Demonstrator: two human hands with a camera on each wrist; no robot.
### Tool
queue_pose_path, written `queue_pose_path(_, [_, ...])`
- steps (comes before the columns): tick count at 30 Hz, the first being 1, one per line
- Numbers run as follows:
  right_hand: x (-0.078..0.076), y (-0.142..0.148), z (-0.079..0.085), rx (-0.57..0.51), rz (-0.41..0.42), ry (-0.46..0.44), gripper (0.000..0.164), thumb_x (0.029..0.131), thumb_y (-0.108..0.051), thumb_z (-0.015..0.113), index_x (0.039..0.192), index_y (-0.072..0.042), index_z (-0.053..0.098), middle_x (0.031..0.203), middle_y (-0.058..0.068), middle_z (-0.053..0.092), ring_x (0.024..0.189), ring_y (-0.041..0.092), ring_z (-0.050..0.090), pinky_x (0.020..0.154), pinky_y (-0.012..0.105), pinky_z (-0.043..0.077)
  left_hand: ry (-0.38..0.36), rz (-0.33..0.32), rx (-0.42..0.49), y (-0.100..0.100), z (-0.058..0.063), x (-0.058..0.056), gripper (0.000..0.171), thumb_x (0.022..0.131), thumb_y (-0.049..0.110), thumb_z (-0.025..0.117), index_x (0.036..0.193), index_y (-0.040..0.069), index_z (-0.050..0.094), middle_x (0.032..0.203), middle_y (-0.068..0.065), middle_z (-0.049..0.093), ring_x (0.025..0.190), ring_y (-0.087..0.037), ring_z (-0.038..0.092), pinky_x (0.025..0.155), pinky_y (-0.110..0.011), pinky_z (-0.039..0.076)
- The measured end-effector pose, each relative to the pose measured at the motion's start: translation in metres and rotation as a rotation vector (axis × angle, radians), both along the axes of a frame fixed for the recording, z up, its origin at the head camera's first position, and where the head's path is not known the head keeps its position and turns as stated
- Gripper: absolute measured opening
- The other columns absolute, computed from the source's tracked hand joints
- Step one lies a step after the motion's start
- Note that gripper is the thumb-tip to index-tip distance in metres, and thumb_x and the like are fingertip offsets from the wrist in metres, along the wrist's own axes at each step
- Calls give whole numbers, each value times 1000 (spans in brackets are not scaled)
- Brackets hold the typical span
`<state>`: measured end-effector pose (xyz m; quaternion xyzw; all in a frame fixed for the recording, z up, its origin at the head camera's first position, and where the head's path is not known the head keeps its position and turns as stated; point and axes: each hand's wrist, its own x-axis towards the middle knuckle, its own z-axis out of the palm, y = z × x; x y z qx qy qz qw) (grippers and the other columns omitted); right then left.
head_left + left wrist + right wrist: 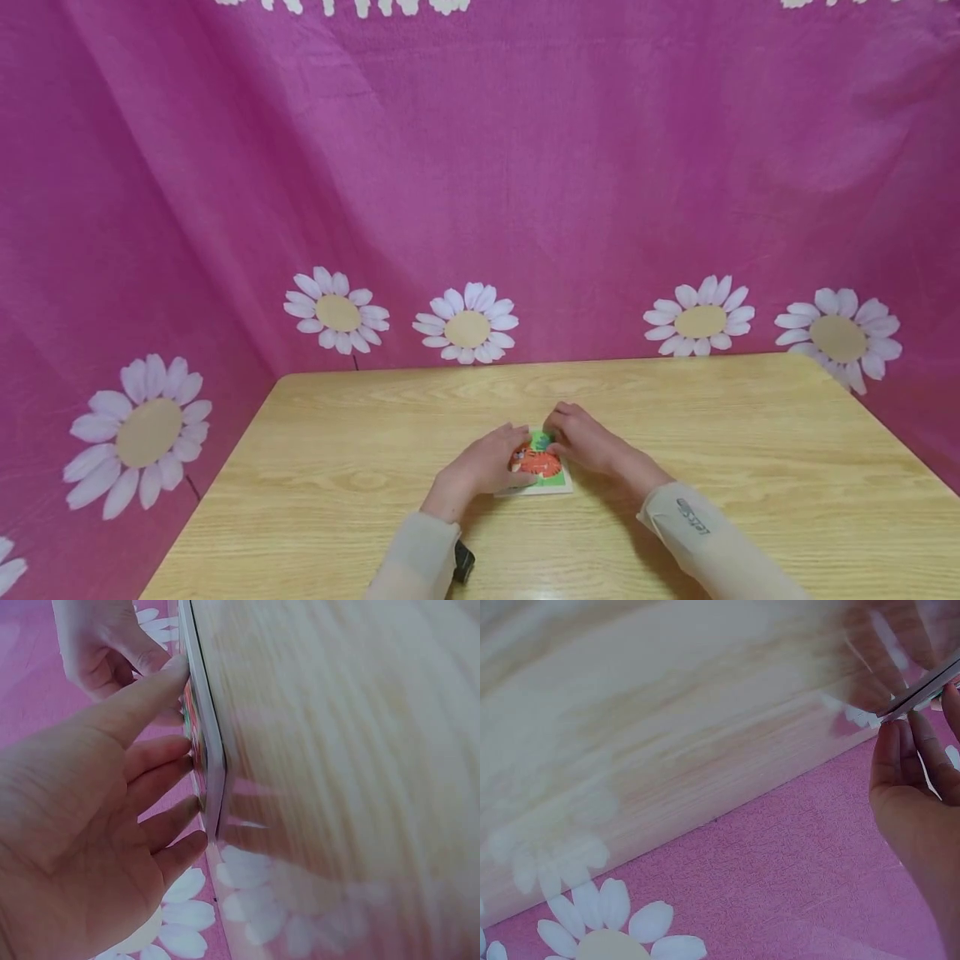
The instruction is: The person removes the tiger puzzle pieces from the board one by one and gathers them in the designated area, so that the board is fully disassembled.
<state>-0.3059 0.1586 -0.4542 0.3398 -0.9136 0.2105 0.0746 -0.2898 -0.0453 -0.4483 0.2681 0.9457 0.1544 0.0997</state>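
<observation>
A small flat picture board (545,467), with an orange striped animal on green and a pale border, lies on the table. My left hand (483,462) covers its left side. In the left wrist view, the left thumb (146,697) reaches to the board's near edge and the fingertips touch its picture face. My right hand (588,437) is at the upper right corner, its fingers bent slightly. In the right wrist view, the right fingers (907,754) touch the board's edge (922,688). Whether a loose piece is under either hand is hidden.
The wood-grain table (337,467) stretches to both sides and behind the board. A magenta cloth (525,167) with white daisies hangs along its back and left. Beside the left sleeve (420,550) shows a small black object (464,562).
</observation>
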Motion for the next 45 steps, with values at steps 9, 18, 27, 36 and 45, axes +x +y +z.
queue_pose_path(9, [-9, -3, 4, -40, -9, -141, 14, 86, -4, 71, 93, 3, 61, 88, 8, 52, 82, 14, 46, 72, 24, 44, -20, 1, 2, -2, 2, -2, 65, 89, 41, 70, 144, 14, 50, 155, 1, 43, 148, -22, 33, 119, -41, 35])
queue_pose_path(18, [-14, -3, 6, -53, -5, -275, 15, 87, -2, 68, 92, 1, 55, 83, 4, 46, 80, 11, 39, 70, 19, 35, -43, 22, 8, -1, 3, 0, 68, 88, 41, 70, 146, 16, 47, 154, 1, 44, 148, -21, 33, 119, -40, 35])
queue_pose_path(27, [-16, -3, 7, -28, 3, -292, 14, 89, -2, 66, 93, 1, 53, 86, 4, 45, 83, 12, 40, 73, 20, 36, -81, 54, 80, 0, 5, 0, 67, 89, 36, 71, 146, 13, 46, 154, -5, 44, 148, -24, 32, 119, -44, 34])
queue_pose_path(36, [-17, -2, 7, -30, -13, -305, 15, 89, -4, 67, 98, 2, 56, 89, 6, 51, 84, 12, 44, 74, 21, 41, -99, 87, 126, -1, 1, 0, 70, 88, 36, 72, 148, 13, 43, 157, -10, 39, 146, -27, 34, 119, -46, 34])
queue_pose_path(45, [-13, -1, 7, -40, 5, -238, 15, 88, -3, 68, 96, 2, 57, 88, 5, 50, 83, 11, 42, 72, 21, 40, -99, 79, 159, -3, -2, -1, 69, 87, 35, 73, 147, 13, 45, 156, -10, 41, 146, -27, 35, 119, -46, 33])
